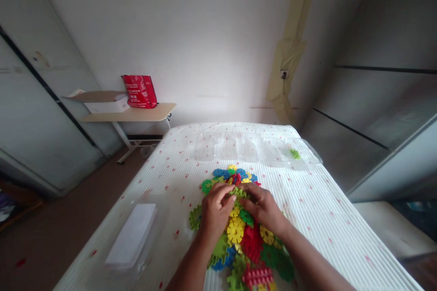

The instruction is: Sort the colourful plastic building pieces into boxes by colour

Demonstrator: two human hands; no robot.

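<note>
A pile of flat plastic gear-shaped pieces (246,241) in red, yellow, green and blue lies on a white table (317,204) with small red specks. Both hands rest on the pile's far half. My left hand (215,209) has its fingers curled, its fingertips on a light green piece (239,192). My right hand (262,207) meets it from the right, its fingers pinched on the same green piece. Yellow and green gears show between the two wrists.
Clear plastic trays (252,148) stand across the table's far end, one holding a single green piece (295,154). A clear lidded box (131,236) with white paper lies at front left. A side table (129,114) with a red bag (139,91) stands by the wall.
</note>
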